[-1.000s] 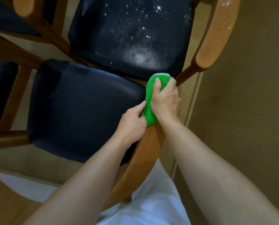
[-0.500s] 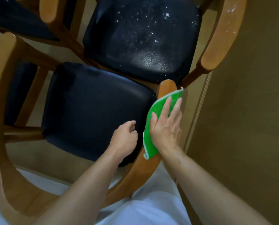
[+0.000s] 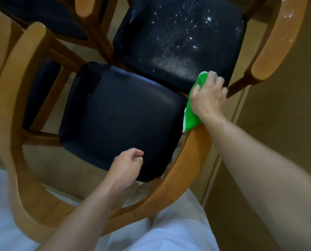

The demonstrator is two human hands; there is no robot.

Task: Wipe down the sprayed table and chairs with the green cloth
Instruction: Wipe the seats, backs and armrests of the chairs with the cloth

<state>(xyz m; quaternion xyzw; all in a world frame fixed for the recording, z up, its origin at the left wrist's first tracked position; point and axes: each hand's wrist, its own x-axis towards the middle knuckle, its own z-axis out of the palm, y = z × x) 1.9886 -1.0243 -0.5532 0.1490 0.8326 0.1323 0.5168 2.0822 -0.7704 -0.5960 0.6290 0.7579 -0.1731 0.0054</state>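
Note:
The green cloth (image 3: 191,118) is wrapped over the tip of the near chair's wooden armrest (image 3: 183,171). My right hand (image 3: 208,98) grips the cloth around that tip, fingers curled over it. My left hand (image 3: 127,167) hovers over the front right of the near chair's dark seat (image 3: 118,113), fingers loosely curled and holding nothing. The farther chair's dark seat (image 3: 178,42) is speckled with white spray foam, and its armrest (image 3: 277,38) carries white flecks too.
More wooden chair frames and dark seats crowd the top left (image 3: 47,13). A brown wall or panel (image 3: 286,142) runs close along the right. The near chair's curved back rail (image 3: 11,134) sweeps round the left and bottom, against my white clothing.
My right hand slid the cloth back up the armrest to its tip and curled round it. My left hand let go of the cloth and dropped back over the seat.

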